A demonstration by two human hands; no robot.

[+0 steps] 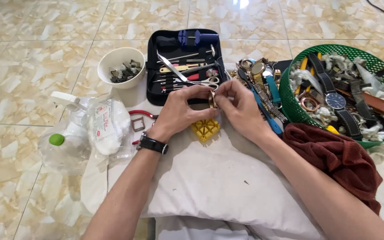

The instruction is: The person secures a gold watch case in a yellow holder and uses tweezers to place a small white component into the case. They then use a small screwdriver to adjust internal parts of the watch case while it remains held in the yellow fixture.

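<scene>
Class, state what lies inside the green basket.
The green basket holds watches with dark straps, one with a blue dial, and white wadding. Whatever lies beneath this pile is covered.

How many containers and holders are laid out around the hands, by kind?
White bowl with small metal parts: 1
Black tool case, open: 1
Green mesh basket of watches and straps: 1
Yellow holder block under the hands: 1
Clear plastic bag: 1
Total: 5
</scene>
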